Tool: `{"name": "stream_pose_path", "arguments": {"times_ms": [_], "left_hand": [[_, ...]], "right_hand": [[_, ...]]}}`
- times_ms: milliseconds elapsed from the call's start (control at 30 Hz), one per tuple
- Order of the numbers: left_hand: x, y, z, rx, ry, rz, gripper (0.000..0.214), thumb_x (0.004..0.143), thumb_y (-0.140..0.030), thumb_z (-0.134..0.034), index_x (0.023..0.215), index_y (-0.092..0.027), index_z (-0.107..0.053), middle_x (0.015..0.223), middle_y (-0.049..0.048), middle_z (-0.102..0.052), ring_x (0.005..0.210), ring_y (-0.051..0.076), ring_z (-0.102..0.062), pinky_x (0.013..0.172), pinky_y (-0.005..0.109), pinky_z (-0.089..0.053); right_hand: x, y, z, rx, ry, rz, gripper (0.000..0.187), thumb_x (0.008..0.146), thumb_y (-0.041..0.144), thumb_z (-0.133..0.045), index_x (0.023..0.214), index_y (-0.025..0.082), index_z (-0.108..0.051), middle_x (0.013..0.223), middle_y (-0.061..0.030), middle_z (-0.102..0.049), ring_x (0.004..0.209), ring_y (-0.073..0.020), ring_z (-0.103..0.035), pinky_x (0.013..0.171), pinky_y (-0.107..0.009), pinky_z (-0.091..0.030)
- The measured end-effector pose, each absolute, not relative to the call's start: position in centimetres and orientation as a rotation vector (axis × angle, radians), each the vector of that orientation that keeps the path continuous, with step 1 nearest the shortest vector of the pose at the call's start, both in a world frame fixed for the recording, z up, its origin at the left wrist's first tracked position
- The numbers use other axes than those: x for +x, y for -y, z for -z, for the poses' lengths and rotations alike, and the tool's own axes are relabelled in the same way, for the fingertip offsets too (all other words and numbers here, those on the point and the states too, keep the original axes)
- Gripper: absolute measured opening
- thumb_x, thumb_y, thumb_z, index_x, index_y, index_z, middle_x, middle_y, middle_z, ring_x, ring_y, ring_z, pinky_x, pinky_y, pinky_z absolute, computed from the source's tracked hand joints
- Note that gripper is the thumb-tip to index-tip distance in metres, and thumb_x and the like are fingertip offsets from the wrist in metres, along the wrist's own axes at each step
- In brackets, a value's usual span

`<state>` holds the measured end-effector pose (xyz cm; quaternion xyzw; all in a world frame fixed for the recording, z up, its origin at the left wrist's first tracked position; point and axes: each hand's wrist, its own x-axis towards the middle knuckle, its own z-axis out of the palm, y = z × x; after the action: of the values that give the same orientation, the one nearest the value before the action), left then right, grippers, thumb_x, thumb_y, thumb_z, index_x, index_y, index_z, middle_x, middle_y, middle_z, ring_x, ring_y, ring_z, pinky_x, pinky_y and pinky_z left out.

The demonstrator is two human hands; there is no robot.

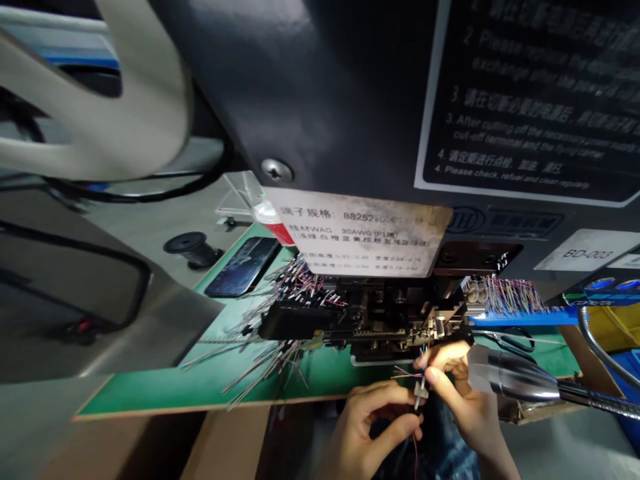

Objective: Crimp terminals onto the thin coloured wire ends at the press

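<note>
right hand (pixel 460 387): pinching thin multicoloured wires (pixel 407 374) | left hand (pixel 373 423): curled at small whitish block (pixel 421 391), grip unclear | wires: by green flat desk (pixel 150 393), front edge | advice: steady block, avoid tugging

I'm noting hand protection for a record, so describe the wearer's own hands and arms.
Both the left hand and the right hand are bare, with no gloves. No ring, watch or sleeve shows on the visible parts. The lamp covers part of the right hand.
</note>
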<state>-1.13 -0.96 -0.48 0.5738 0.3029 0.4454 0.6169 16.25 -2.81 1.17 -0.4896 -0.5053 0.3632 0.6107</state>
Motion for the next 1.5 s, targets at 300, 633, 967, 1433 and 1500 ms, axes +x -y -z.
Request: {"name": "stream_pose_path", "arguments": {"times_ms": [300, 633, 967, 1433, 1500], "left_hand": [[0.8, 0.7, -0.3, 1.52, -0.823, -1.267, 0.027, 0.086, -0.004, -0.071, 0.094, -0.024, -0.086, 0.082, 0.0007, -0.081, 0.062, 0.014, -0.08, 0.062, 0.012, -0.062], [0.9, 0.7, 0.0, 1.55, -0.847, -1.271, 0.024, 0.089, -0.007, -0.07, 0.098, -0.024, -0.085, 0.079, 0.0005, -0.079, 0.062, 0.016, -0.08, 0.062, 0.016, -0.064], [-0.9, 1.0, 0.0, 1.604, -0.839, -1.084, 0.016, 0.093, -0.016, -0.072, 0.1, -0.023, -0.084, 0.081, 0.0026, -0.08, 0.064, 0.017, -0.078, 0.064, 0.019, -0.063], [0.8, 1.0, -0.1, 1.745, -0.924, -1.305, 0.024, 0.09, -0.008, -0.07, 0.097, -0.025, -0.085, 0.078, 0.0004, -0.08, 0.065, 0.015, -0.077, 0.062, 0.016, -0.062], [1.1, 1.0, 0.2, 1.769, -0.97, -1.36, 0.023, 0.089, -0.008, -0.071, 0.097, -0.024, -0.085, 0.08, 0.0005, -0.081, 0.066, 0.015, -0.078, 0.066, 0.016, -0.063]], "right_hand": [[14.7, 2.7, -1.3, -1.264, 0.892, -0.921, 0.015, 0.095, 0.041, -0.077, 0.1, 0.029, -0.084, 0.094, -0.0024, -0.086, 0.081, -0.0212, -0.08, 0.074, -0.03, -0.065], [14.8, 2.3, -1.5, -1.275, 0.903, -0.934, 0.014, 0.095, 0.039, -0.075, 0.099, 0.028, -0.084, 0.093, -0.0042, -0.086, 0.081, -0.0234, -0.08, 0.073, -0.032, -0.064], [15.8, 2.7, -0.9, -1.307, 1.211, -0.637, 0.013, 0.099, 0.027, -0.07, 0.103, 0.028, -0.082, 0.094, -0.0041, -0.082, 0.086, -0.0223, -0.077, 0.083, -0.033, -0.062], [14.9, 2.7, -1.1, -1.197, 0.888, -0.922, 0.014, 0.095, 0.039, -0.078, 0.095, 0.024, -0.079, 0.087, -0.0039, -0.082, 0.055, -0.0153, -0.063, 0.051, -0.027, -0.052], [14.7, 2.6, -1.0, -1.208, 0.853, -0.947, 0.014, 0.095, 0.039, -0.078, 0.094, 0.025, -0.079, 0.087, -0.0035, -0.083, 0.055, -0.0157, -0.063, 0.051, -0.027, -0.052]]}}
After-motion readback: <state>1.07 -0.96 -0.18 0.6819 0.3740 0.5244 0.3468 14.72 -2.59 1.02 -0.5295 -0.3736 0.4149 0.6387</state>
